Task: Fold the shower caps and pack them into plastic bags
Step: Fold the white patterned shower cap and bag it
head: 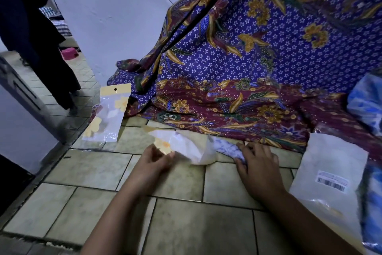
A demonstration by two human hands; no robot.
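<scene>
From my remote seat I am looking down at two bare forearms reaching over a tiled floor (99, 172). The left hand (155, 160) is pinching the yellow-printed end of a clear plastic bag (186, 147), its fingers curled round the film (motion blur is smearing the fingertips). The right hand (257, 164) is gripping a folded shower cap (225, 148), blue-and-white patterned, with its fingers bent over the cap's near end. The cap's far end is meeting the bag's open mouth, though I cannot tell how far in it is reaching. Cap and bag are lying on the tiles between the two hands.

Just right of the right wrist, a pale mailer pouch (330, 157) with a barcode label is lying flat on the floor. Blue patterned plastic (372, 203) is spilling beside it at the frame's edge.

Farther back on the left, a second bag (107, 114) with a yellow header and something pale inside is leaning against a purple and maroon batik cloth (258, 58), which is draping down to the floor. More blue plastic (365, 99) is resting on the cloth at right. Beyond, a dark garment (31, 33) is hanging in a doorway beside a white wall (103, 17).
</scene>
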